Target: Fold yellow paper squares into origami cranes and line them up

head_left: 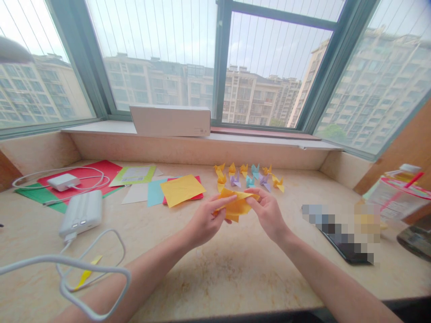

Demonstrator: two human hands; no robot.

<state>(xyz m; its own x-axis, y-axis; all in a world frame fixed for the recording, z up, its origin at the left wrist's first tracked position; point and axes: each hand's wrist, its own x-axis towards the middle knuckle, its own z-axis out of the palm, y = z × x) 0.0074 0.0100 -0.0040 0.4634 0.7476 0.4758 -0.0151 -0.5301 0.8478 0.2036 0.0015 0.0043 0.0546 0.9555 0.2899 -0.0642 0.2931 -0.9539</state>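
Note:
A partly folded sheet of yellow origami paper is held up over the counter between both hands. My left hand pinches its left side, with fingers on top and behind. At the right corner, my right hand grips the paper between thumb and fingers. Just beyond the hands stand several folded paper cranes in two rows, coloured yellow, purple and light blue. Left of my left hand lies a flat yellow square sheet, on top of a red and a light blue sheet.
A white power bank with looping cables and a white charger lie at the left, near red and green sheets. At the right are a phone and a cup with a pink straw. A white box stands on the sill.

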